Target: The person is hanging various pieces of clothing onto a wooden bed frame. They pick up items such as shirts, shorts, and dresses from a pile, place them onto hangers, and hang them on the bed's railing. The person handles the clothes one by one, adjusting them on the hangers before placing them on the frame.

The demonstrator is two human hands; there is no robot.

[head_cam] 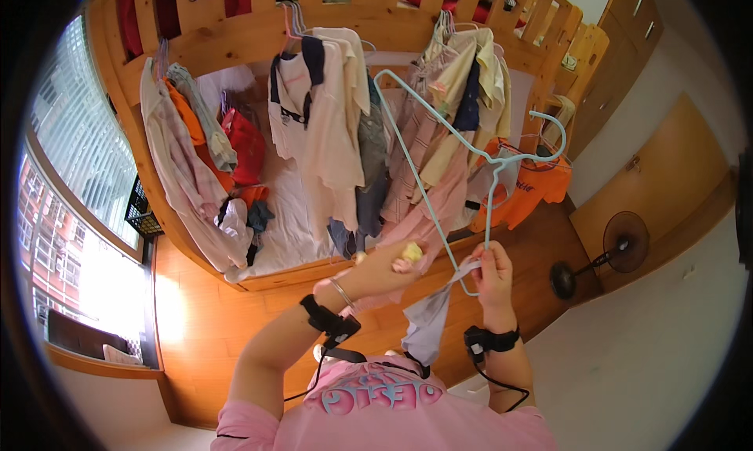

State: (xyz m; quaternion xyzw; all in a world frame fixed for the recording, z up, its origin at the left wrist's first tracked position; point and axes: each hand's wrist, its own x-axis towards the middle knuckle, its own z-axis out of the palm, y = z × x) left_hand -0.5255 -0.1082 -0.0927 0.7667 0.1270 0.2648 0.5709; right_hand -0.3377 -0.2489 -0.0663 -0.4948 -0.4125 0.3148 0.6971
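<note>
My right hand (493,271) grips a light-blue wire clothes hanger (442,120) near one lower corner, its hook pointing to the right. Pinched in the same fingers is the top end of a pale grey-lavender cloth (428,321), which drapes down in front of my shirt. My left hand (376,270) is closed beside the hanger's long bar, with a small yellow and pink item (411,253) at its fingers. Exactly what that item is cannot be made out. Behind this hand hangs a sheer pink garment (438,207), partly hidden by it.
A wooden bunk bed (235,36) stands ahead, with white shirts (329,110), yellow garments (465,80) and other clothes hanging from its rail. More clothes lie on the lower mattress (288,215). An orange shirt (529,192), a standing fan (625,242) and a door (665,174) are at right.
</note>
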